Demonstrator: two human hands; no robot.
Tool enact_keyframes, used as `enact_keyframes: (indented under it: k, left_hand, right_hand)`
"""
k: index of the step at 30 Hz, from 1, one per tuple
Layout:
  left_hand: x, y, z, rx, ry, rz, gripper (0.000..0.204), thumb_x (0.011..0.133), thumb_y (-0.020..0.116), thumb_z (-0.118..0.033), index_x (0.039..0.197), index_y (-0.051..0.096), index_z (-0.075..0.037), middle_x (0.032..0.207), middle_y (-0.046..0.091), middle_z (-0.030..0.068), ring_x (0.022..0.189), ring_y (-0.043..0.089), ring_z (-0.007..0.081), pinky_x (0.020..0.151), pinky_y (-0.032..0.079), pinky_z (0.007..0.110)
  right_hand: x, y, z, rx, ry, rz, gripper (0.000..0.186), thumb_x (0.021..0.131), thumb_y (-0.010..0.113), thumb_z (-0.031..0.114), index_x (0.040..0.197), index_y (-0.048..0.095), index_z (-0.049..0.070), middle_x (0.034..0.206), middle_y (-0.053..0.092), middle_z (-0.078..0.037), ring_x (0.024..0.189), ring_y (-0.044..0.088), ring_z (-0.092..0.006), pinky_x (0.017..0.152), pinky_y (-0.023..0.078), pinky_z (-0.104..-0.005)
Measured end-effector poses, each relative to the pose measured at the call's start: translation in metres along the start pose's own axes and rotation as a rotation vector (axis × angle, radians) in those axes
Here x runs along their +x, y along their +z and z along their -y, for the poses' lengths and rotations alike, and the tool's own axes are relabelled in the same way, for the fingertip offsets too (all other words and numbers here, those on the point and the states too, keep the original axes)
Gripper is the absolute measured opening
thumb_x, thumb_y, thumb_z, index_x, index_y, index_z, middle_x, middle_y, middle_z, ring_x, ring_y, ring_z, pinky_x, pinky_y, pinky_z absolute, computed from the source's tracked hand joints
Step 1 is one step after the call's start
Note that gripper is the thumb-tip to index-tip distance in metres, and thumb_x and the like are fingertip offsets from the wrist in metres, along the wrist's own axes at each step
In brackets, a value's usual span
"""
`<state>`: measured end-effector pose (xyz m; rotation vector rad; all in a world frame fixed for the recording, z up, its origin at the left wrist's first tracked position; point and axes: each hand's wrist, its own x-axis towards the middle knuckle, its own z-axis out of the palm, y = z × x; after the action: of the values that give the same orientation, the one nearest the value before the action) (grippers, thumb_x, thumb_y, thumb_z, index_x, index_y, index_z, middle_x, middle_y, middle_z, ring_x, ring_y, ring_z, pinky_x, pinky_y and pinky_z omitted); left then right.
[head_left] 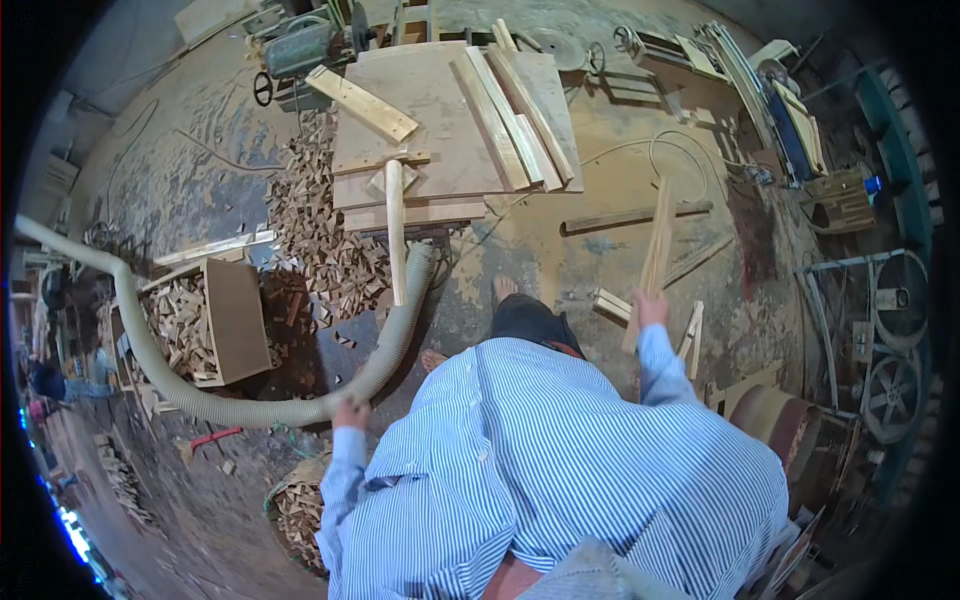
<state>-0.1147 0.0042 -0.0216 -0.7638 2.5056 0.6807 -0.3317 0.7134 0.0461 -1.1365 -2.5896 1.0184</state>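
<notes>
My right hand, out to the right, is closed around the lower part of a long wooden board. The board stands up in the hand, its far end pointing away from me. My left hand is at the near side of a ribbed, cream-coloured flexible hose; its fingers are too small and unclear to show whether they grip the hose. In front of me a wooden worktable carries several planks. One narrow strip of wood juts over its near edge toward me.
Triangular offcuts lie in a heap left of the table and fill a wooden box. A sack of scraps stands near my left arm. A red-handled tool lies on the floor. At right are loose timber and a spoked wheel.
</notes>
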Motion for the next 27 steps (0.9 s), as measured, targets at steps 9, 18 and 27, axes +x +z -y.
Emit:
enact_keyframes:
  k: [9,18,27]
  left_hand:
    - [0.144,-0.052,-0.290,-0.770,0.194,-0.321,0.055,0.092,0.073,-0.019,0.136,0.052,0.006,0.134,0.059,0.0221,0.107,0.066,0.0230,0.091,0.054,0.033]
    - [0.132,-0.028,-0.379,-0.312,0.037,-0.433,0.064,0.091,0.073,-0.033,0.140,0.050,0.002,0.138,0.056,0.0252,0.128,0.054,0.0394,0.109,0.043,0.044]
    - [0.149,-0.026,-0.376,-0.196,-0.059,-0.415,0.064,0.091,0.071,-0.040,0.137,0.053,0.002,0.129,0.062,0.0259,0.119,0.061,0.0410,0.101,0.049,0.045]
  right_hand:
    - [0.177,0.122,0.260,-0.233,-0.426,0.252,0.071,0.073,0.082,0.047,0.118,0.066,-0.006,0.115,0.069,-0.027,0.107,0.067,-0.0394,0.093,0.053,-0.0453]
    - [0.242,0.205,0.329,-0.282,-0.446,0.599,0.074,0.075,0.078,0.056,0.120,0.067,-0.002,0.122,0.068,-0.025,0.113,0.065,-0.0382,0.098,0.050,-0.0459]
    - [0.265,0.192,0.310,0.269,-0.388,0.762,0.058,0.085,0.078,0.040,0.122,0.064,-0.003,0.102,0.072,-0.018,0.086,0.071,-0.0257,0.078,0.057,-0.0367]
